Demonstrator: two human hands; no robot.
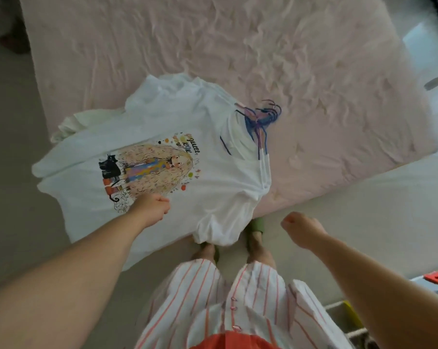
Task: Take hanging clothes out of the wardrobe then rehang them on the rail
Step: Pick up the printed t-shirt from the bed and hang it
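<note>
Pink bed: stack of white T-shirts on hangers lies across its near edge, overhanging. Left hand, fingers curled, over the stack; contact indiscernible. Right hand, fingers curled, holds nothing.

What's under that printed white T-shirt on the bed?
More white garments show beneath the printed T-shirt, with a bundle of hanger hooks at the collar. How many garments, hidden. All lies on the pink bed.
</note>
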